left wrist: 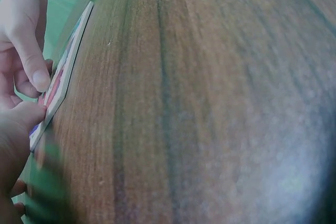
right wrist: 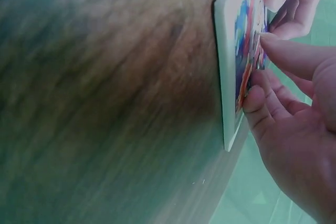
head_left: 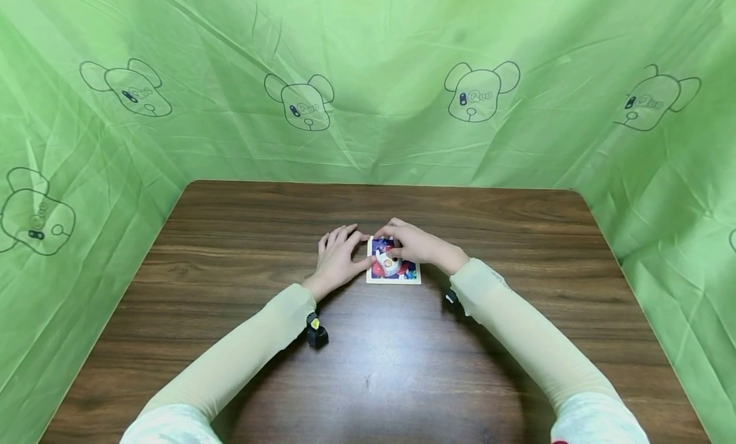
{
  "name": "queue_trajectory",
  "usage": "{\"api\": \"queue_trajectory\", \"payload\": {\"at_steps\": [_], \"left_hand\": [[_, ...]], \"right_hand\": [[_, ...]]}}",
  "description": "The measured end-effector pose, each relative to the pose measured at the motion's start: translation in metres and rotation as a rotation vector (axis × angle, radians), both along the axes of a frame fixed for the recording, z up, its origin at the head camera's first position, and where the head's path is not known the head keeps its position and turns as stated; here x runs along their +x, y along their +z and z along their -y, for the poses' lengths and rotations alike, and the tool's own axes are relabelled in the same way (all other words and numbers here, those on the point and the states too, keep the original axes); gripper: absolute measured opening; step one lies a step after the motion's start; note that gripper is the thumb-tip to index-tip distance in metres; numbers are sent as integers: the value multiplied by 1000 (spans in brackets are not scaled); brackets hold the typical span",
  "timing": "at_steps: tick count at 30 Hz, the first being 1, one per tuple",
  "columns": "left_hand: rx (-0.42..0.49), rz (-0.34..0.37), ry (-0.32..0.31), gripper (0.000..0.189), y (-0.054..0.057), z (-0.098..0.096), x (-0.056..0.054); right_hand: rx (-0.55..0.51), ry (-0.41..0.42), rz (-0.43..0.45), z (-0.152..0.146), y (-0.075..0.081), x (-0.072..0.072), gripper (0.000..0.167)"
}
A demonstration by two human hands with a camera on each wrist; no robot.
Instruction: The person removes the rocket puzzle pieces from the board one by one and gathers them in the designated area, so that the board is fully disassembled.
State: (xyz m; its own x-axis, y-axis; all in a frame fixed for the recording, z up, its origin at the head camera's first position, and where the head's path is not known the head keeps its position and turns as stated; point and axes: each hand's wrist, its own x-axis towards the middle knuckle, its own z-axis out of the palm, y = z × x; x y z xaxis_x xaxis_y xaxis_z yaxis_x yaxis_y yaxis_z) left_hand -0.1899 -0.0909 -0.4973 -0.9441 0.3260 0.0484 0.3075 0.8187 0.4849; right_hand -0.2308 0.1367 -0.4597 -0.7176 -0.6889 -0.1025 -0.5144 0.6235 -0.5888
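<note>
A small square picture board (head_left: 409, 280) with a white border and a colourful cartoon print lies flat on the table. At its left edge is my left hand (head_left: 338, 260), thumb touching the border and the other fingers stretched out and spread. My right hand (head_left: 422, 244) reaches over the board from the right, fingers bent, with thumb and fingertips on the printed face. In the right wrist view, the right thumb (right wrist: 294, 56) and fingertips touch the print a little apart. Whether a loose piece sits between them is hidden. The left wrist view shows the board (left wrist: 73, 59) edge-on.
The dark wood-grain table (head_left: 241, 239) surrounds the board on all sides. Green cloth (head_left: 391, 144) with printed bear outlines hangs behind the table and along both sides. A black wrist device (head_left: 316, 332) is strapped below the left sleeve, and another (head_left: 452, 297) below the right.
</note>
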Motion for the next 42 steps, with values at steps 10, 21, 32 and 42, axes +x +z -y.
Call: {"api": "queue_trajectory", "payload": {"at_steps": [10, 21, 32, 42], "left_hand": [[3, 4, 0, 53, 1, 1, 1], [1, 13, -4, 52, 3, 0, 2], [0, 10, -3, 52, 5, -1, 3], [3, 11, -5, 50, 6, 0, 4]], "right_hand": [[-19, -41, -51, 2, -7, 1, 39], [-58, -44, -90, 4, -11, 1, 33], [-17, -37, -127, 2, -8, 0, 37], [-76, -67, -133, -4, -4, 1, 35]]}}
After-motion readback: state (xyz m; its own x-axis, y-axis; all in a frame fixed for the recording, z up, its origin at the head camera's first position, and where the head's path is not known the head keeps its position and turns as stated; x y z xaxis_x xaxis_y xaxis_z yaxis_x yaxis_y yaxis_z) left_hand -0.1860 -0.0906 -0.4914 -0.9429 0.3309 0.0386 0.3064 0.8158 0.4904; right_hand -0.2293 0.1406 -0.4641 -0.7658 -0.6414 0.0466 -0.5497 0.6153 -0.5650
